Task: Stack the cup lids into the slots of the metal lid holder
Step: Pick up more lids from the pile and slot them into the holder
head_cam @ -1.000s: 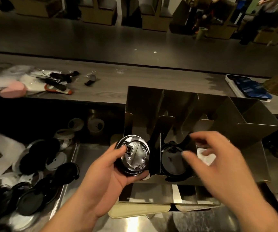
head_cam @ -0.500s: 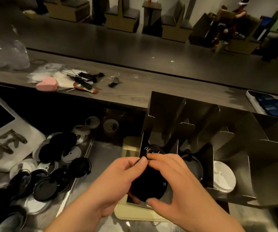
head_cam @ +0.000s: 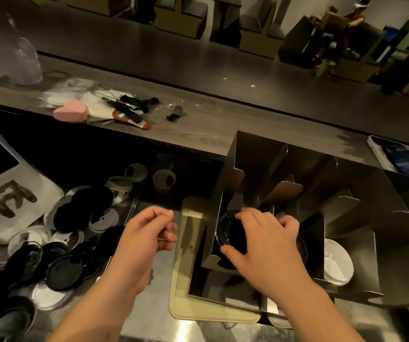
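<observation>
Black cup lid [head_cam: 228, 233] stood tilted on edge in the leftmost slot of the metal lid holder [head_cam: 256, 154], close to the slot's front opening. The right hand [head_cam: 266, 245] gripped it, thumb curled under the lower rim and fingers arched over the top; whether the lid already rested on the slot floor could not be told, since the palm covered that part. The left hand [head_cam: 146, 239] hung just left of the holder, apart from it, with fingers loosely curled and, as far as the blur allowed, nothing in them.

A dark lid [head_cam: 302, 250] showed at the edge of the second slot, mostly hidden behind the right wrist, and a white lid [head_cam: 337, 266] lay in the third slot. The holder sat on a cream tray [head_cam: 185, 267] on the steel counter [head_cam: 149, 324]. A heap of loose lids [head_cam: 75, 245], black, white and clear, lay spread to the left of the left hand.

On the raised wooden ledge [head_cam: 206, 130] behind, a pink heart-shaped sponge [head_cam: 70, 111] lay beside a clutter of small tools [head_cam: 129, 107], well apart from the holder.
</observation>
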Demonstrator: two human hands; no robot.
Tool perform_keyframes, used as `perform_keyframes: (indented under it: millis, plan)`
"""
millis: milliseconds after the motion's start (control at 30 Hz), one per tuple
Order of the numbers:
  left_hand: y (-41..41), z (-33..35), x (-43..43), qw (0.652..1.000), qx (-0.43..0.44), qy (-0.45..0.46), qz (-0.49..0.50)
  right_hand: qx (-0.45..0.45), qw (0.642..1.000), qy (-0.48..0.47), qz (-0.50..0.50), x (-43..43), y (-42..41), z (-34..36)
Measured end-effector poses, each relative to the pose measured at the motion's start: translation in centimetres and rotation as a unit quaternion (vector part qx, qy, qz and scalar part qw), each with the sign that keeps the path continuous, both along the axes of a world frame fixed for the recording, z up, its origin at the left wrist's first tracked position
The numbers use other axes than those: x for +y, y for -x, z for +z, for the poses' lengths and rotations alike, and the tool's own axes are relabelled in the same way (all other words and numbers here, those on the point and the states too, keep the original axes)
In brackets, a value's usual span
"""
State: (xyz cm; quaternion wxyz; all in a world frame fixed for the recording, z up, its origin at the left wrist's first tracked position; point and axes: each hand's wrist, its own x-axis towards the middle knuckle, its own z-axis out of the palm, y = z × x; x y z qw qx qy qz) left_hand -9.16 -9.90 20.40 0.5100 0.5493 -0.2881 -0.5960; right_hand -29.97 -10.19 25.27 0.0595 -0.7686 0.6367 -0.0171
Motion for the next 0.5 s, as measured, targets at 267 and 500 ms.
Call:
perform_keyframes:
  millis: [267, 500]
  plan:
    - [-1.7, -11.4, -9.1, 0.95, -0.292, -0.082, -0.075, -0.003, 0.998, -0.056, 0.006, -1.7, 0.1, 0.9]
    - [-1.8, -17.1, -18.8, 0.755, -0.586, -0.113, -0.273, -0.043, 0.997, 0.055, -0.019, -0.5, 1.0, 0.4]
